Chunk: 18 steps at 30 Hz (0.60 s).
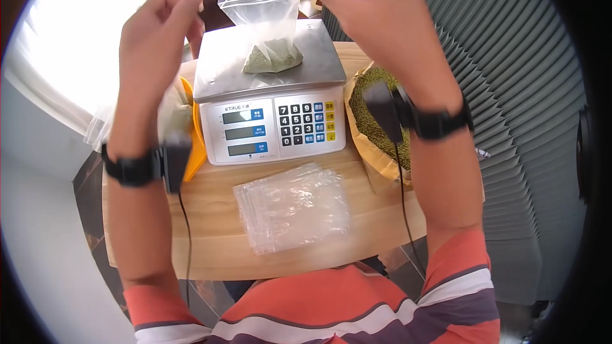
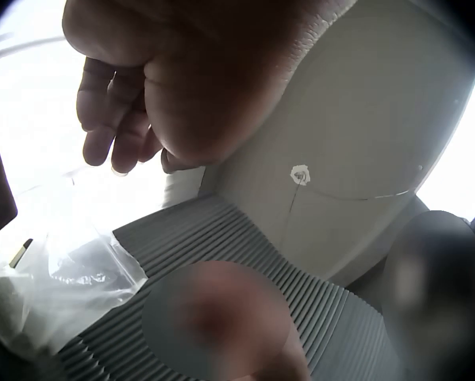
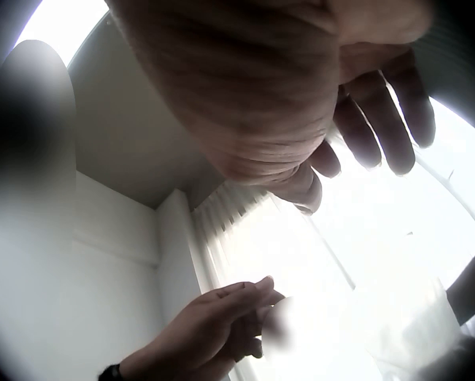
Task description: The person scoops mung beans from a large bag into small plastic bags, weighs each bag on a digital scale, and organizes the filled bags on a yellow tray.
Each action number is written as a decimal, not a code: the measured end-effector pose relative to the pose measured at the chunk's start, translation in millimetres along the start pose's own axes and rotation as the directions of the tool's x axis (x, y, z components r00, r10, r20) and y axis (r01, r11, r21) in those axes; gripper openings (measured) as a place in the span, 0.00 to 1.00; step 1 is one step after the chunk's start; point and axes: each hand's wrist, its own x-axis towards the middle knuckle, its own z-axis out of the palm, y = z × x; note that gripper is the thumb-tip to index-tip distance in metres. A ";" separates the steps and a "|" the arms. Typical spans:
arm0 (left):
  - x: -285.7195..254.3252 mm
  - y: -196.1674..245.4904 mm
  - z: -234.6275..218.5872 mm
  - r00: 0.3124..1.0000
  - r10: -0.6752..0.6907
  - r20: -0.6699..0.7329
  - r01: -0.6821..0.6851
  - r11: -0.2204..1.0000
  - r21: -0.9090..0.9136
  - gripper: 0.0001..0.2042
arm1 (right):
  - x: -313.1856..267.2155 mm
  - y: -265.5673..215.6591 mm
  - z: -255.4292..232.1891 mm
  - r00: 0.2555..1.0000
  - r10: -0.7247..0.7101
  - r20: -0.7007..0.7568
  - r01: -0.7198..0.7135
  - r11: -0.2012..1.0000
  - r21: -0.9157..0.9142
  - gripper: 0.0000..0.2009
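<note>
A clear zip bag (image 1: 261,16) stands upright on the metal pan of a white digital scale (image 1: 205,83), with greenish grains (image 1: 273,57) heaped in its bottom. To the left of the bag's mouth, my left hand (image 1: 153,41) is raised with loosely bent fingers, holding nothing. My right hand (image 1: 382,9) hovers on the other side, apart from the bag, its fingers (image 3: 392,119) loose and nothing between them. Seen from the left wrist, the bag's top (image 2: 86,270) gapes below the left hand's hanging fingers (image 2: 114,119).
Flat clear bags (image 1: 293,210) lie stacked on the wooden table (image 1: 210,236) before the scale. At the right is an open paper sack of green beans (image 1: 366,108). An orange container (image 1: 197,143) with clear bags stands at the left. A grey pleated curtain (image 1: 503,121) borders the right side.
</note>
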 end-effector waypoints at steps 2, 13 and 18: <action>-46.6 1.4 0.5 0.987 -0.136 0.083 0.139 0.990 -0.038 0.19 | -33.8 -20.1 -10.0 0.980 0.195 0.046 -0.200 0.967 0.161 0.11; -183.0 -84.5 50.0 0.320 -0.101 0.942 0.303 0.953 -0.001 0.09 | -243.3 -23.2 43.9 0.700 0.152 0.697 -0.418 0.879 0.228 0.09; -181.7 -92.7 50.6 0.322 -0.129 0.938 0.426 0.904 -0.022 0.08 | -248.4 -16.8 47.3 0.660 0.244 0.711 -0.568 0.781 0.258 0.07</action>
